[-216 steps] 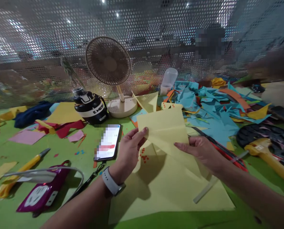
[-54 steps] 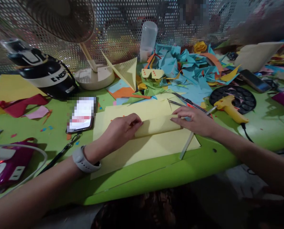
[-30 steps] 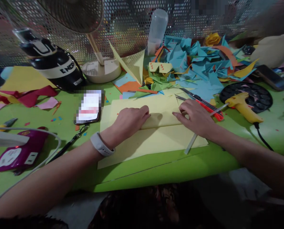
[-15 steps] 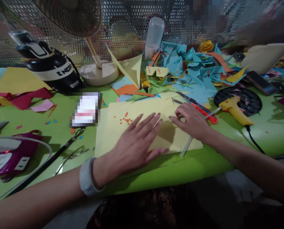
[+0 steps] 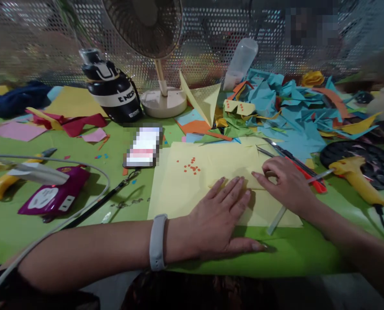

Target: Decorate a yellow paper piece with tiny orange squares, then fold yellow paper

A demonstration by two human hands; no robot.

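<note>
My left hand lies flat with its fingers spread, fingertips on a folded piece of pale yellow paper and thumb out over the green table edge. The folded piece rests on larger yellow sheets. Several tiny orange paper squares are scattered on the sheets, left of the fold. My right hand is curled at the fold's right end, thumb and index finger near each other; what they may hold is too small to make out. A translucent glue stick passes beneath my right hand.
A yellow glue gun and red-handled scissors lie right. A phone, purple power strip and cable are left. Behind stand a black bottle, fan, clear bottle and blue paper scraps.
The view has swung left, so things appear farther right. My left hand has slid toward the near table edge relative to the paper, its thumb stretched out. My right hand stays at the fold.
</note>
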